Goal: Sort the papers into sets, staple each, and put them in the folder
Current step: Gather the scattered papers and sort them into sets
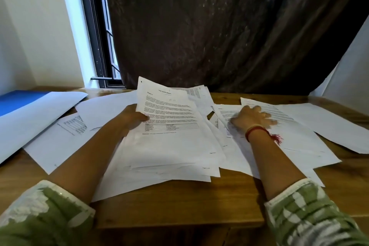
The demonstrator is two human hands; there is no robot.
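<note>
The left hand (132, 119) grips a sheaf of papers (173, 118) by its left edge, thumb on top and fingers out of sight beneath. The top sheet carries a heading that ends in "Health Report", the line "Section 2" at its upper left, blocks of body text too small to read, a small table, and a page footer at the lower right with blurred digits. The right hand (252, 119), a red thread (257, 132) tied at its wrist, lies with fingers spread on loose printed sheets (295, 138) to the right, gripping nothing. More sheets lie scattered over the wooden table (179, 201). The blue folder (18, 100) lies at the far left, partly under a large white sheet (36, 118).
</note>
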